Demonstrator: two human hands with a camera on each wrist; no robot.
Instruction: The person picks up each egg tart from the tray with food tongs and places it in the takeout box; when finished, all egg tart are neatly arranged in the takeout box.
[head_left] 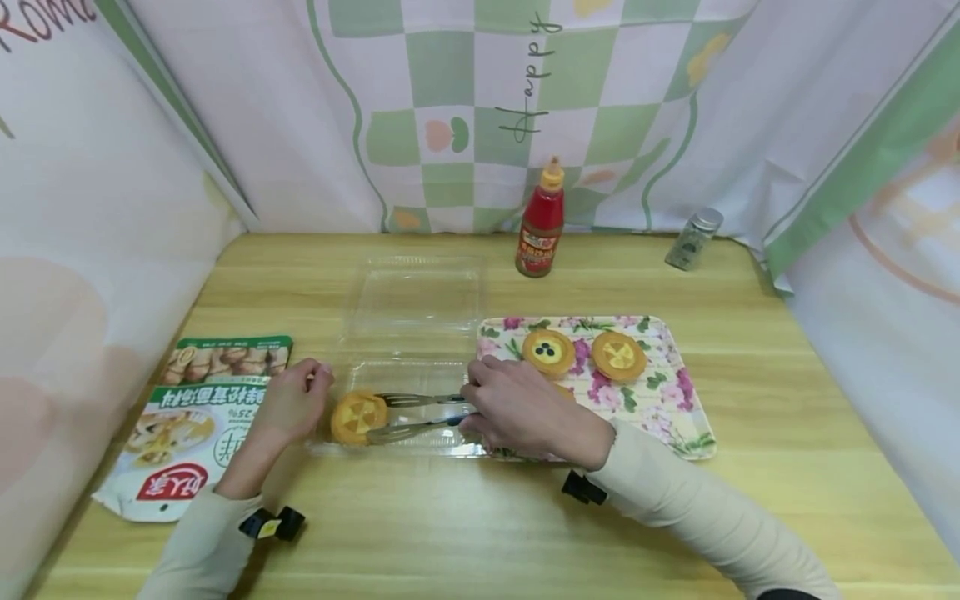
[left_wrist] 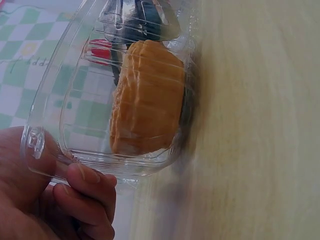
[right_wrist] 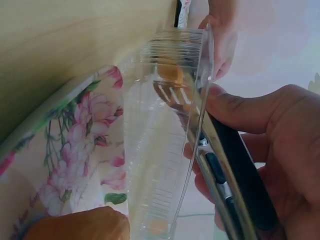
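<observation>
Head view, tart: in the left end of the box, on the near side.
Head view, tongs: reach left across the box, one tip at the tart's far right edge, the other at its near right edge.
Head view, right hand: grips the tongs, above the left part of the tray.
Head view, left hand: at the box's left end, fingers bent.
Head view, tray: just right of the box, with a berry tart on the left, a yellow tart to its right, and a third tart mostly hidden by the right hand.
Head view, tabletop: wood-patterned; two packets at left, a bottle far behind the tray, a shaker far right.
Left wrist view, left hand: pinches a corner of the box's rim.
Left wrist view, tart: its fluted side shows through the clear wall, metal of the tongs just beyond.
Right wrist view, right hand: thumb and fingers wrapped around the tongs' dark handles.
Right wrist view, tongs: slotted end near the tart; contact cannot be told.
</observation>
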